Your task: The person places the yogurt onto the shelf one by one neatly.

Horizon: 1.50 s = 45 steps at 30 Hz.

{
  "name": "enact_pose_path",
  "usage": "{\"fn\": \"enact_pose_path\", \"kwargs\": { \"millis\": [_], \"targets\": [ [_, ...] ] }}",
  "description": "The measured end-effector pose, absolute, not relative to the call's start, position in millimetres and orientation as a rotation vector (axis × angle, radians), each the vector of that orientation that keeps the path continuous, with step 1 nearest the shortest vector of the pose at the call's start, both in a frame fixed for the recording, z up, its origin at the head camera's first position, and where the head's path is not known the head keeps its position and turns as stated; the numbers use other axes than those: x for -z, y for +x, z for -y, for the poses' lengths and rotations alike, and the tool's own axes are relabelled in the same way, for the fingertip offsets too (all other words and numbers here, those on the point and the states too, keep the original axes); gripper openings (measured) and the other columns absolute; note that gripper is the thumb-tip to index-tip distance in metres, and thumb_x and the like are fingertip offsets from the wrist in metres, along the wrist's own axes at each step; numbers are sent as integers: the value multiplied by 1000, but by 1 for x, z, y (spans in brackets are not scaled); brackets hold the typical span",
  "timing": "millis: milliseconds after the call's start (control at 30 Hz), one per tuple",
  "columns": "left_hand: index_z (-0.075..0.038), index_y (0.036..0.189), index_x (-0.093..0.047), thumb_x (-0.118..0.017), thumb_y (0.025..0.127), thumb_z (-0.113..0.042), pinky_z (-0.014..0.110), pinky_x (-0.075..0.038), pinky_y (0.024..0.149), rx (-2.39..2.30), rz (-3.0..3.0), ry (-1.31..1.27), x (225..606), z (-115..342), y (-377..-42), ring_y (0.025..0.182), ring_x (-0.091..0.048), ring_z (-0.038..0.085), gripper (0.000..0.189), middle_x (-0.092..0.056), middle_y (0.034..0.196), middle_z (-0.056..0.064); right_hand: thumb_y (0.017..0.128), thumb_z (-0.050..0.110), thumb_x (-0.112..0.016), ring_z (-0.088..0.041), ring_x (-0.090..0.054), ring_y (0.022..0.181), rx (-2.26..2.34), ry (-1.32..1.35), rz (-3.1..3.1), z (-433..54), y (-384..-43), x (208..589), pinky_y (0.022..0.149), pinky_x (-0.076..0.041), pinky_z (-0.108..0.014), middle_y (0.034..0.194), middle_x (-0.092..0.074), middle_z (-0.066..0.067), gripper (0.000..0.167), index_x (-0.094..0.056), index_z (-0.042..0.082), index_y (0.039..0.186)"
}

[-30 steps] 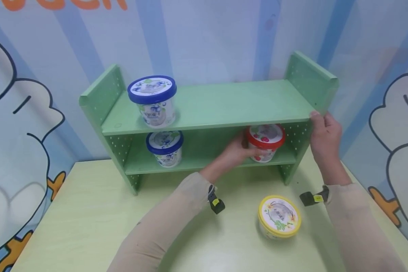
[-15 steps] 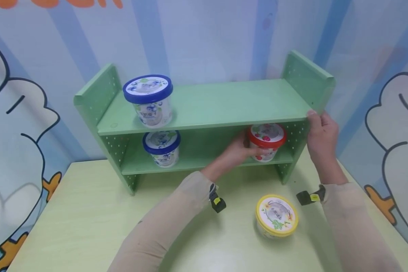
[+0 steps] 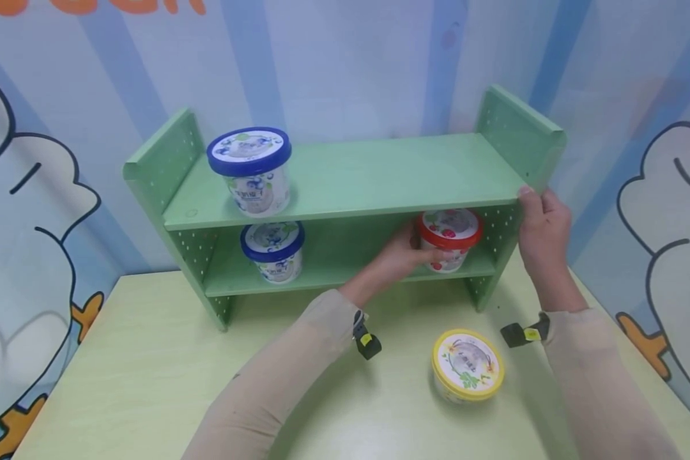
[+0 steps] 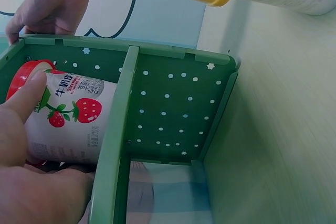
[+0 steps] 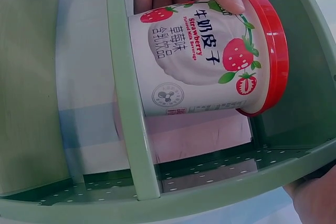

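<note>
- Head view: the left hand (image 3: 399,255) grasps the red cup (image 3: 451,239), with the thumb on the front of it.
- The red cup is on the lower board of the green shelf (image 3: 391,172), at the right end, near the side wall; it is upright, and its lid is on.
- The right hand (image 3: 546,233) clasps the right side of the shelf, with the thumb at the front edge, just where the upper board meets the wall.
- In the left wrist view, the thumb of the left hand lies along the cup, close to the lid; the other fingers are partly hidden.
- In the right wrist view, strawberries and the word "Strawberry" can be read on the cup.
- The upper blue cup (image 3: 253,169) stands on the upper board, at the left end.
- The lower blue cup (image 3: 273,251) stands below it, well apart from the red one.
- The yellow cup (image 3: 468,365) stands on the table (image 3: 149,358), in front of the shelf, between the two forearms.
</note>
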<state>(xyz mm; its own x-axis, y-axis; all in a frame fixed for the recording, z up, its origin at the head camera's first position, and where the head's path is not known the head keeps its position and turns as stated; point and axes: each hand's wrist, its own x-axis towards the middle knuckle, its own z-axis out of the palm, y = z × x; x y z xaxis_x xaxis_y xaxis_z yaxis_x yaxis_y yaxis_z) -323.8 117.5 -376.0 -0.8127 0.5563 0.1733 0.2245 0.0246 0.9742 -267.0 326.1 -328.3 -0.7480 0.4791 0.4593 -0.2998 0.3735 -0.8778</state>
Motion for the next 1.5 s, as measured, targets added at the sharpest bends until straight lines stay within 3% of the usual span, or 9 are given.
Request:
{"fn": "enact_pose_path", "kwargs": {
  "millis": [200,433,767,1000,1200,1500],
  "targets": [
    [-13,146,-39,-82,81,-12,25,-44,99,-1866,-2040,772,377,-118,-324,123,-49,12,78,-53,132,-4,101,38,-49,-14,-38,62,-1428,-162,1956,-326,-267,328,57,-37,-27,68,-53,3,36,-69,12,118],
    [-15,146,-39,-84,78,-11,26,-45,98,-1878,-2030,784,377,-119,-324,121,-50,11,82,-54,130,-6,102,37,-48,-14,-49,77,-1472,-178,1950,-328,-269,329,65,-42,-25,91,-65,4,38,-67,13,124],
    [-16,147,-38,-85,76,-10,27,-45,99,-1863,-2062,764,373,-115,-324,124,-48,12,85,-53,133,-5,101,36,-50,-10,-34,52,-1457,-164,1952,-326,-268,327,48,-35,-24,59,-46,5,33,-69,13,116],
    [-15,151,-36,-85,78,-14,32,-45,101,-1850,-2098,724,370,-103,-320,128,-46,17,88,-49,142,0,101,35,-51,-9,-32,50,-1461,-177,1940,-329,-271,329,44,-33,-22,60,-48,5,24,-69,20,103],
    [-17,154,-30,-86,77,-21,35,-36,109,-1810,-2174,688,370,-94,-318,140,-33,20,96,-34,155,2,101,35,-50,-9,-34,51,-1463,-183,1939,-330,-272,330,45,-34,-22,63,-53,4,25,-70,19,107],
    [-23,155,-30,-87,75,-31,38,-35,109,-1737,-2327,691,369,-85,-309,140,-32,20,99,-32,156,-4,100,35,-51,-8,-35,52,-1482,-200,1927,-328,-271,329,45,-36,-21,64,-53,5,23,-70,22,104]
  ]
}}
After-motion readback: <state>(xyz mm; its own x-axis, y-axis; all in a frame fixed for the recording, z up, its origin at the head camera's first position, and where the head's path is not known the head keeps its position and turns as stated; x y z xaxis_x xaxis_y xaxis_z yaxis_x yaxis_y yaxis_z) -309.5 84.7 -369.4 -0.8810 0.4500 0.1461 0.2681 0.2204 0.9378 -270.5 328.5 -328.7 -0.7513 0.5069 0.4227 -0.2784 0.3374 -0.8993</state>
